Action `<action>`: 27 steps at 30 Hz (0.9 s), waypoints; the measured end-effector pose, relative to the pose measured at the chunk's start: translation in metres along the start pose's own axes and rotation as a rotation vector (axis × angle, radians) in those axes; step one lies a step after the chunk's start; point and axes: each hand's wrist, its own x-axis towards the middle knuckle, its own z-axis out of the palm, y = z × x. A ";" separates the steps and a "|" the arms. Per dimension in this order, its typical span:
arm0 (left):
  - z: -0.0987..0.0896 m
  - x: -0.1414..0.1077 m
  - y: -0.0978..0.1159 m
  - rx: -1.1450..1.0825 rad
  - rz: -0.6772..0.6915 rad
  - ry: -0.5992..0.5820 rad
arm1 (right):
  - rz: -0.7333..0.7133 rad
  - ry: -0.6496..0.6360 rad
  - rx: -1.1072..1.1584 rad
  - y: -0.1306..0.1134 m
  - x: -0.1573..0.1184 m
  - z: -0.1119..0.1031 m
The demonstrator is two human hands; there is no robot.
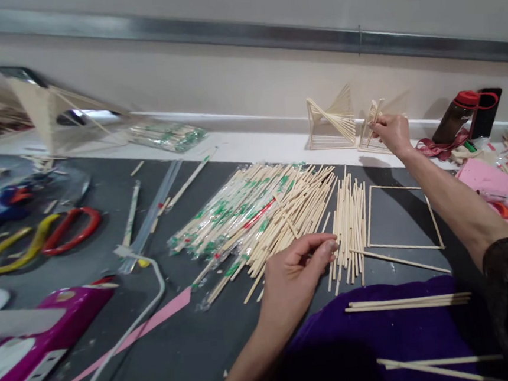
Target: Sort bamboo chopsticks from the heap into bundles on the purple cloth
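My right hand (391, 133) is closed on a small wooden stick frame (368, 136) that stands on the white ledge at the back. A similar frame (331, 121) with a fan of slanted sticks is just left of it. My left hand (294, 273) hovers by the loose wooden sticks (350, 226), thumb and forefinger pinched together. Whether a stick is between those fingertips cannot be made out. Right of the sticks lies a square of sticks (405, 249) on the dark table, with one loose stick (400, 261) below it.
Wrapped chopsticks (224, 211) lie in the middle. Scissors with red and yellow handles (73, 230), a magenta device (48, 333) and a white cable (157, 300) are at left. A red-capped bottle (456, 116) and pink sheets (503, 192) are at right. Sticks rest on purple cloth (408, 331).
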 end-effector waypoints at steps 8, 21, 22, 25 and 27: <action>-0.002 -0.004 -0.004 0.044 -0.005 -0.049 | -0.018 0.070 -0.198 0.007 -0.002 0.021; 0.002 -0.003 -0.009 0.245 0.182 -0.091 | -0.015 0.107 -0.212 0.018 0.001 0.040; 0.003 -0.003 -0.009 0.247 0.195 -0.092 | -0.016 0.109 -0.217 0.019 0.002 0.040; 0.002 -0.003 -0.009 0.255 0.217 -0.093 | -0.015 0.102 -0.224 0.019 0.002 0.041; 0.002 -0.003 -0.009 0.267 0.220 -0.100 | -0.011 0.090 -0.232 0.018 0.002 0.041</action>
